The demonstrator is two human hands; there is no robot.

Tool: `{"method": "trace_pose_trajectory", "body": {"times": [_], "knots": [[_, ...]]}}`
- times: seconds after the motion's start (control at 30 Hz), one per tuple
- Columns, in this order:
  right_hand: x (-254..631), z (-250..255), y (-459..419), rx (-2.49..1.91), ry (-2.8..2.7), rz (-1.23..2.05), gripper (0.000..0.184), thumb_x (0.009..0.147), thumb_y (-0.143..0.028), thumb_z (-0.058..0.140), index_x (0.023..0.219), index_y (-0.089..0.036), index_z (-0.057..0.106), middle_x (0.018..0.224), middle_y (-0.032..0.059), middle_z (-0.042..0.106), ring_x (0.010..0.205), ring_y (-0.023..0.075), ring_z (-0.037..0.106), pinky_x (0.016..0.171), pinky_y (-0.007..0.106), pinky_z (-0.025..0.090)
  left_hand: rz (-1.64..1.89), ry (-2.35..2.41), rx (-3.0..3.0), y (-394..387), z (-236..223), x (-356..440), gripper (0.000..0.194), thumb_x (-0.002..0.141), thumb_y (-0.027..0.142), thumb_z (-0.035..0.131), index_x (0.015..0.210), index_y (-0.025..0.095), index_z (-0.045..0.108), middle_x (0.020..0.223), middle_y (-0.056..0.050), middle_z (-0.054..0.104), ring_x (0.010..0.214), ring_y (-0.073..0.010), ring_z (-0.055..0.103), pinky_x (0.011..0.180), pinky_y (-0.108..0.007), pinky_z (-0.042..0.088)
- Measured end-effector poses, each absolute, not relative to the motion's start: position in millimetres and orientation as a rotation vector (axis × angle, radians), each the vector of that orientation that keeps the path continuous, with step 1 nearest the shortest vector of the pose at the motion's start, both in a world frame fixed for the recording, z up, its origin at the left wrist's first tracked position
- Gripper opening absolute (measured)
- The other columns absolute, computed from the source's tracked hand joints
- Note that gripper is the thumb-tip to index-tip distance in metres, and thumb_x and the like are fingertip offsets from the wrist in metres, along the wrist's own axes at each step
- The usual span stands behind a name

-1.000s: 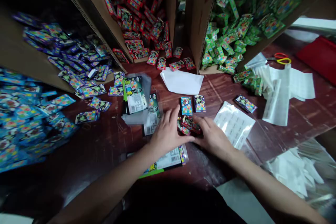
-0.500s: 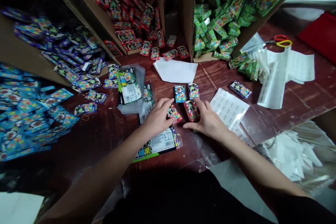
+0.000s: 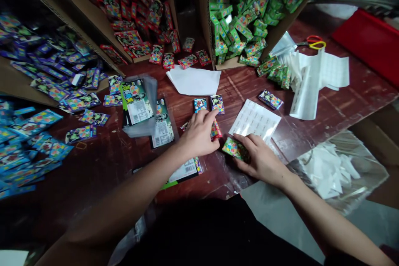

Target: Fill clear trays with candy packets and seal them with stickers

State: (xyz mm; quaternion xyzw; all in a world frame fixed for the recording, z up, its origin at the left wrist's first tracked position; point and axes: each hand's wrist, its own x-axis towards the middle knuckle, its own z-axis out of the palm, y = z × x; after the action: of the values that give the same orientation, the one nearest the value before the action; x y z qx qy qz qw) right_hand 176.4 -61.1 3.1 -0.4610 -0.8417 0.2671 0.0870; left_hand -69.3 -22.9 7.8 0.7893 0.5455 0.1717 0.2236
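My left hand (image 3: 199,135) lies over small red packets (image 3: 215,129) on the dark red table (image 3: 327,108), fingers curled down on them. My right hand (image 3: 261,158) grips a green packet (image 3: 234,148) at its left edge, just right of the red ones. A blue packet (image 3: 200,104) and a purple packet (image 3: 217,103) lie side by side just beyond my left fingers. A printed plastic bag (image 3: 183,171) sticks out under my left wrist.
Tilted cardboard boxes spill packets: blue (image 3: 18,141) at far left, purple (image 3: 56,62), red (image 3: 134,12), green (image 3: 246,12). A white sheet (image 3: 193,80), a label sheet (image 3: 254,119), paper strips (image 3: 311,79), scissors (image 3: 313,43) and stacked printed bags (image 3: 139,106) lie around.
The view has tilted, shifting everything up and left. My left hand gathered the red packets under its fingers. My right hand left the red packet and now holds a green one.
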Motion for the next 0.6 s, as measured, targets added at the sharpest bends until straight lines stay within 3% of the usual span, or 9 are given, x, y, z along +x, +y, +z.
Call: {"method": "trace_pose_trajectory", "body": {"times": [0.1, 0.2, 0.27, 0.4, 0.47, 0.53, 0.6], "knots": [[183.9, 4.4, -69.6, -1.439, -2.275, 1.007, 0.066, 0.095, -0.040, 0.056, 0.155, -0.022, 0.033, 0.109, 0.0102, 0.057, 0.100, 0.0268, 0.061, 0.091, 0.045, 0.054, 0.624, 1.363, 2.046, -40.5, 15.5, -66.2, 0.088, 0.071, 0.013, 0.067, 0.152, 0.025, 0.033, 0.138, -0.011, 0.037, 0.130, -0.0269, 0.049, 0.115, -0.042, 0.043], [183.4, 1.3, -80.0, -1.547, -2.179, 0.979, 0.060, 0.096, -0.045, 0.054, 0.150, -0.024, 0.041, 0.110, 0.0098, 0.056, 0.099, 0.0269, 0.064, 0.090, 0.045, 0.055, 0.649, 1.283, 2.054, -70.6, 11.0, -58.4, 0.066, 0.077, 0.017, 0.070, 0.138, 0.023, 0.048, 0.135, -0.011, 0.041, 0.133, -0.0263, 0.047, 0.117, -0.041, 0.042], [182.4, -0.4, -86.1, -1.659, -2.176, 0.895, 0.063, 0.093, -0.054, 0.058, 0.146, -0.024, 0.046, 0.112, 0.0110, 0.055, 0.097, 0.0281, 0.065, 0.086, 0.045, 0.056, 0.559, 1.292, 2.146, -90.5, 4.3, -55.3, 0.061, 0.079, 0.024, 0.076, 0.135, 0.021, 0.052, 0.138, -0.014, 0.044, 0.138, -0.0302, 0.043, 0.118, -0.047, 0.039], [196.5, 0.8, -87.8, -1.647, -2.340, 0.797, 0.097, 0.080, -0.072, 0.066, 0.154, -0.019, 0.033, 0.121, 0.0172, 0.055, 0.101, 0.0328, 0.064, 0.086, 0.049, 0.056, 0.367, 1.363, 2.359, -110.0, -1.7, -60.8, 0.076, 0.074, 0.046, 0.084, 0.138, 0.019, 0.054, 0.158, -0.018, 0.036, 0.150, -0.0404, 0.025, 0.122, -0.062, 0.023], [208.4, 2.2, -82.4, -1.477, -2.532, 0.695, 0.106, 0.078, -0.071, 0.069, 0.159, -0.018, 0.024, 0.138, 0.0216, 0.051, 0.117, 0.0378, 0.057, 0.097, 0.054, 0.051, 0.333, 1.360, 2.396, -108.1, -1.0, -64.8, 0.081, 0.073, 0.054, 0.083, 0.140, 0.018, 0.053, 0.162, -0.017, 0.032, 0.150, -0.0399, 0.024, 0.123, -0.061, 0.020], [215.7, 3.3, -75.7, -1.268, -2.729, 0.631, 0.101, 0.084, -0.060, 0.069, 0.161, -0.022, 0.016, 0.153, 0.0196, 0.042, 0.132, 0.0398, 0.046, 0.105, 0.058, 0.043, 0.308, 1.326, 2.416, -102.8, -0.7, -65.8, 0.083, 0.075, 0.055, 0.080, 0.143, 0.017, 0.050, 0.160, -0.016, 0.037, 0.149, -0.0377, 0.027, 0.123, -0.058, 0.020], [214.5, 3.8, -71.2, -1.141, -2.844, 0.619, 0.094, 0.088, -0.049, 0.067, 0.162, -0.024, 0.015, 0.155, 0.0158, 0.044, 0.133, 0.0380, 0.045, 0.105, 0.056, 0.043, 0.287, 1.304, 2.425, -99.2, -0.8, -63.6, 0.077, 0.081, 0.049, 0.076, 0.145, 0.016, 0.048, 0.154, -0.015, 0.046, 0.147, -0.0347, 0.031, 0.122, -0.055, 0.021]]}}
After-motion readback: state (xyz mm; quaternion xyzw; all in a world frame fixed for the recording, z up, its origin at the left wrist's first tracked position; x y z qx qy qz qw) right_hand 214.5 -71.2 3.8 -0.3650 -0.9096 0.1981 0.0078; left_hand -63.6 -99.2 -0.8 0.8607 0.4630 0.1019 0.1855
